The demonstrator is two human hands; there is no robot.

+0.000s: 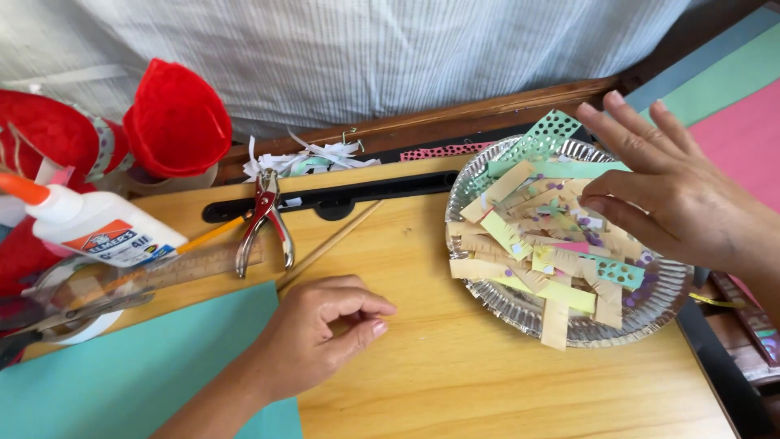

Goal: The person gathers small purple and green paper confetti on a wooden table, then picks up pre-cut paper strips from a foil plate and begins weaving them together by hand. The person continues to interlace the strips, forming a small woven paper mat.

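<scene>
Right hand (670,191) spread wide, palm down, fingers fanned over the right part of a silver foil pie tin (650,305); holds nothing, fingertips just above the contents. Left hand (321,329) loosely curled, thumb meeting forefinger, knuckles down on the wooden desk (479,358); whether it pinches anything cannot be told. Its wrist lies over the edge of a teal paper sheet (138,366) covering the desk's near left corner. Desk is pale varnished wood with a black pencil groove (333,199) along the far side and a darker wood rim behind that. Tin sits at the desk's right end, filled with cut paper strips (520,244), tan, yellow, mint, some pink, plus small purple punched dots; a dotted green strip sticks out over the far rim. Left of the left hand: a metal hole punch (264,223) with red grips, a wooden ruler (175,272), a thin wooden stick (329,244), a white glue bottle (97,228) with orange cap lying tilted. White paper shreds (305,158) behind the groove. Red felt pieces (175,122) far left. Striped cloth across the top; pink, green and blue sheets at far right.
</scene>
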